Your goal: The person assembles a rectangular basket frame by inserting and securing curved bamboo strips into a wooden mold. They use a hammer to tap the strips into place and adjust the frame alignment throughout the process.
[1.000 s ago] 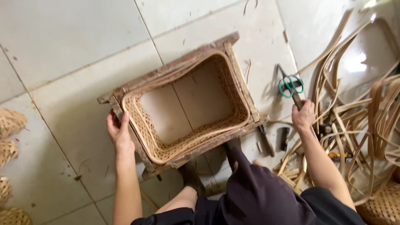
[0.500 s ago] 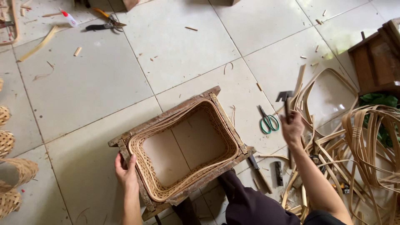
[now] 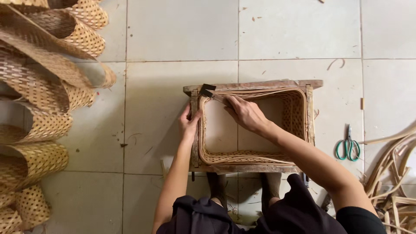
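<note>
A rectangular wooden frame point(image 3: 255, 85) lies on the tiled floor with a woven cane basket point(image 3: 299, 113) fitted inside it. My left hand point(image 3: 189, 122) grips the frame's left side, fingers curled over the rim. My right hand point(image 3: 245, 113) reaches across the opening and holds a small hammer point(image 3: 207, 91), whose dark head rests at the frame's top left corner against the basket rim. My feet show just below the frame.
Green-handled scissors point(image 3: 347, 146) lie on the floor right of the frame. Loose cane strips point(image 3: 392, 173) pile up at the right edge. Several curved woven cane sheets point(image 3: 41, 82) are stacked along the left side.
The view has swung round so the frame sits square in front of me. My right hand, earlier out by the scissors and cane, has come over the frame with the hammer.
</note>
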